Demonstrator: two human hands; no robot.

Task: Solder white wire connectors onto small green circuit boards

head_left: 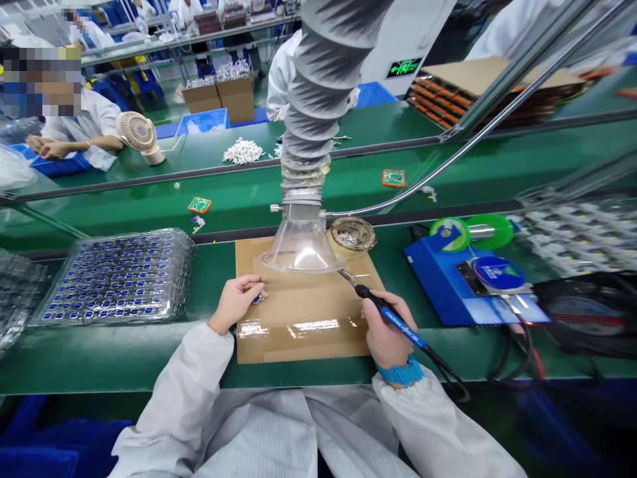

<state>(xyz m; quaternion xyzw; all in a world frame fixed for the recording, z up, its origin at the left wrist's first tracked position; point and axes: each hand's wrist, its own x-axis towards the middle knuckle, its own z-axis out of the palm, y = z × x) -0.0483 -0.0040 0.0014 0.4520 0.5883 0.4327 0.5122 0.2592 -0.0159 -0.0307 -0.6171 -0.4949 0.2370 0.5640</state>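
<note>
Soldering iron [393,320] in right hand [385,332] grip; left hand [235,300] pinches small blue part [257,299] over cardboard mat [303,325].

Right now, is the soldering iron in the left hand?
No, the right hand grips the soldering iron, while the left hand pinches a small part over the cardboard mat.

Two circuit boards [200,204], two cardboard boxes [237,97]

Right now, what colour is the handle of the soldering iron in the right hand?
Blue, with a black grip near the tip; the soldering iron shows best in the head view.
</note>
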